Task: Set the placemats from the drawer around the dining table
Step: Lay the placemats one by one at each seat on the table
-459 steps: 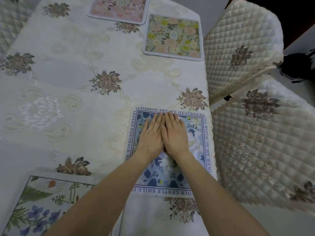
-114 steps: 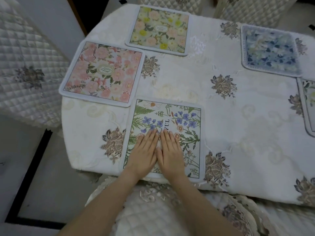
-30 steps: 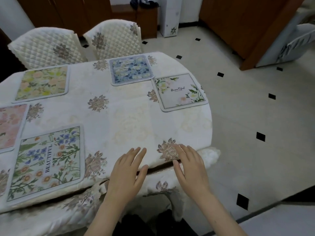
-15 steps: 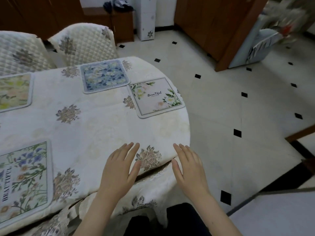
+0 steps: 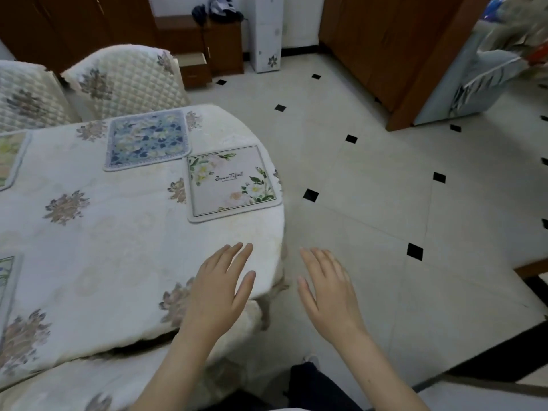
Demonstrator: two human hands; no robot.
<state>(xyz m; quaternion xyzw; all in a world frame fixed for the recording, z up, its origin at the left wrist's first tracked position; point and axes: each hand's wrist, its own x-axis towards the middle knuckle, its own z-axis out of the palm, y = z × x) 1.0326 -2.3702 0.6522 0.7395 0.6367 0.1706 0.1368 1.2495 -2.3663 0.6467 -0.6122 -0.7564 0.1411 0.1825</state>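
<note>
A dining table (image 5: 118, 232) with a cream floral cloth fills the left half. On it lie a white floral placemat (image 5: 231, 182) near the rounded right end and a blue floral placemat (image 5: 148, 142) behind it. Slivers of two more placemats show at the left edge: a yellow-green one (image 5: 9, 158) and a green one (image 5: 7, 280). My left hand (image 5: 219, 292) hovers flat and empty above the table's near right corner. Past the table edge, my right hand (image 5: 329, 289) is spread over the floor, empty. An open drawer (image 5: 192, 66) shows in the wooden cabinet far back.
Two quilted cream chairs (image 5: 124, 81) stand behind the table. A third chair's seat (image 5: 89, 381) is tucked under the near edge. White tiled floor (image 5: 370, 203) with black diamonds spreads to the right. Wooden cabinets (image 5: 385, 40) and a white column (image 5: 265, 34) line the back.
My view has swung right, so the table slid left and more floor shows. Both hands have shifted right with it; the right hand now hangs over the floor instead of the table edge.
</note>
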